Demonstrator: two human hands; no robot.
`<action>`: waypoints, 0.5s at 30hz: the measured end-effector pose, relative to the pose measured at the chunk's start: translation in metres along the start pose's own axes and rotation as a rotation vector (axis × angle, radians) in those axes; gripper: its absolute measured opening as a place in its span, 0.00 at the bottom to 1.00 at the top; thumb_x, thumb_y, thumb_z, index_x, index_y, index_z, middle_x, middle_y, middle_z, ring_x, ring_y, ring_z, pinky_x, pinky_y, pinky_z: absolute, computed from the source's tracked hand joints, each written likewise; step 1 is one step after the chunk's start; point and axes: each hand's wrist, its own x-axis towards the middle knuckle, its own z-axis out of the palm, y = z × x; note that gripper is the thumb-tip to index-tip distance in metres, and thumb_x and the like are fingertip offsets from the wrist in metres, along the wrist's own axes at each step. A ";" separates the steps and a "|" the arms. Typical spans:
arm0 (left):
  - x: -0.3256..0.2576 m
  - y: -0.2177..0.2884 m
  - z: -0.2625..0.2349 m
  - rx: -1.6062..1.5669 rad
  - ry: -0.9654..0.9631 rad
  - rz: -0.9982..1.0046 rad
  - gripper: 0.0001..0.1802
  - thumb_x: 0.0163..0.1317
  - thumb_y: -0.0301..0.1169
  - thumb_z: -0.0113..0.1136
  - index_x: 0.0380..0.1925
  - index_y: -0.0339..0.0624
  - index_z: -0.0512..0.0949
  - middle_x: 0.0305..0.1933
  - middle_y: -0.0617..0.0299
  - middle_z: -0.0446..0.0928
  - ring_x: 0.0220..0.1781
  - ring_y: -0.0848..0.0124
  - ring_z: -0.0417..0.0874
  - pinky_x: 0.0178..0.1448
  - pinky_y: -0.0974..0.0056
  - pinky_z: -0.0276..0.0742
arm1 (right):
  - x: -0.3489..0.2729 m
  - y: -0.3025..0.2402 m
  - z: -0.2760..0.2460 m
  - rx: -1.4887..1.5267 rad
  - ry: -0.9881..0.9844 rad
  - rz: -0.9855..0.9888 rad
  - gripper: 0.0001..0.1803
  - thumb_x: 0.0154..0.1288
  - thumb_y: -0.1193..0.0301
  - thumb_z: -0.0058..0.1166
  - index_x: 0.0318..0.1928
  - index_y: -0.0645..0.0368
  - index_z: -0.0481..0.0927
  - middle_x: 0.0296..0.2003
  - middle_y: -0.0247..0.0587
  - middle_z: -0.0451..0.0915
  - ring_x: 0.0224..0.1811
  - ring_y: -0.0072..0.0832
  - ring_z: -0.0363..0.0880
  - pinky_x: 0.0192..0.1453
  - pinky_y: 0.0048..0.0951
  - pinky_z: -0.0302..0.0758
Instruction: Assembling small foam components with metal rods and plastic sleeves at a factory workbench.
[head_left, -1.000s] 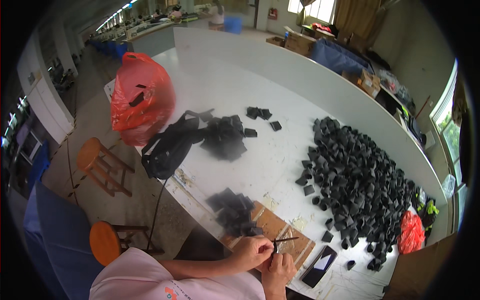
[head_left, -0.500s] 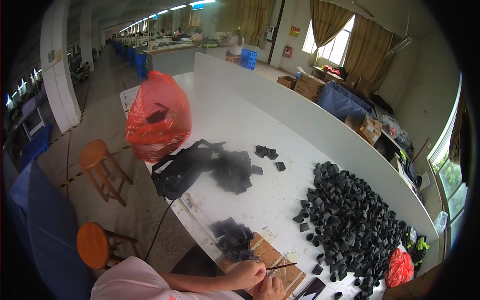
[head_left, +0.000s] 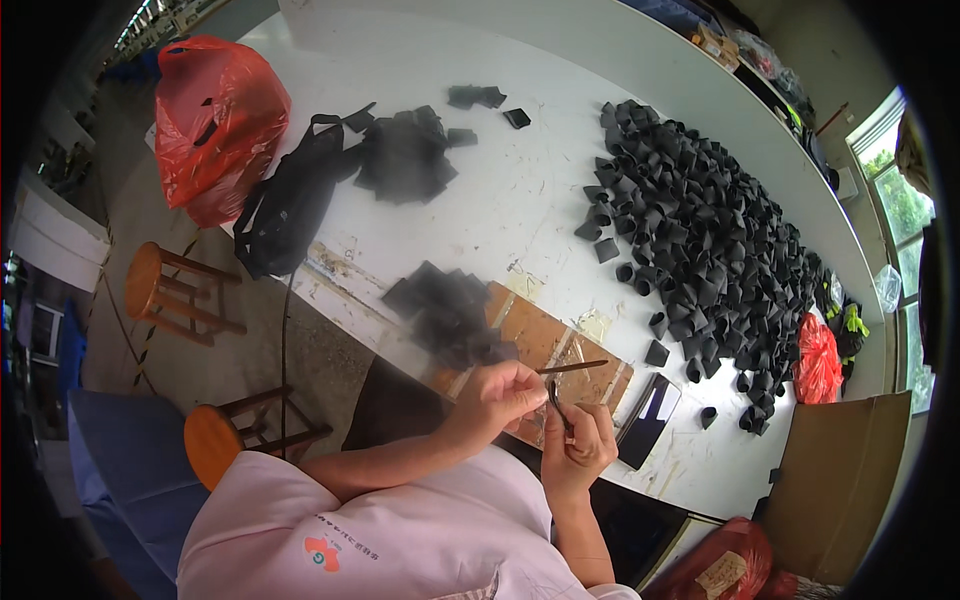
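While my left hand [head_left: 505, 392] pinches the near end of a thin dark stick [head_left: 572, 367], fingers closed tight on it, my right hand [head_left: 578, 445] sits just below and right of it, curled shut around a small dark piece [head_left: 559, 408] that pokes up between thumb and forefinger; can't tell its exact shape, too small and half hidden. The stick runs out to the right from my left fingertips, roughly level, over the brown cardboard mat [head_left: 530, 340] that lies just beyond both hands. Stack of flat black pieces [head_left: 450, 312] just past my left hand, on the mat's far-left corner. Black phone-like slab [head_left: 648, 408] just right of my right hand. Big heap of folded black pieces [head_left: 700, 240] well off to the far right; black bag [head_left: 290, 205] and orange plastic sack [head_left: 215, 120] far out to the left. Risks, as I judge it: both grips are fingertip-only and the hands nearly touch, so a slip of the stick could jab my right thumb. The small piece could pop out and drop into my lap, since the hands hang off the white table's [head_left: 480, 210] near edge rather than over the mat. An elbow swing left could knock the flat stack off the edge.
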 end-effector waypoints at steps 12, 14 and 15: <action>0.005 0.002 -0.001 0.126 0.013 -0.091 0.06 0.52 0.26 0.56 0.25 0.33 0.75 0.19 0.65 0.73 0.21 0.82 0.71 0.21 0.76 0.64 | -0.004 -0.001 -0.005 -0.358 -0.052 -0.383 0.12 0.39 0.80 0.60 0.30 0.62 0.77 0.26 0.38 0.71 0.23 0.34 0.69 0.24 0.30 0.68; 0.007 0.000 -0.003 0.143 0.009 -0.099 0.05 0.53 0.25 0.56 0.25 0.33 0.75 0.19 0.66 0.74 0.21 0.83 0.71 0.22 0.76 0.64 | -0.002 0.003 -0.005 -0.200 -0.134 -0.263 0.11 0.45 0.76 0.62 0.31 0.63 0.76 0.26 0.40 0.71 0.24 0.30 0.68 0.24 0.27 0.65; 0.008 -0.002 -0.003 0.151 0.010 -0.036 0.04 0.52 0.24 0.56 0.25 0.32 0.75 0.21 0.66 0.74 0.22 0.82 0.72 0.23 0.75 0.67 | -0.001 0.003 -0.006 -0.194 -0.132 -0.268 0.11 0.45 0.76 0.62 0.31 0.63 0.76 0.26 0.40 0.71 0.24 0.30 0.68 0.24 0.27 0.65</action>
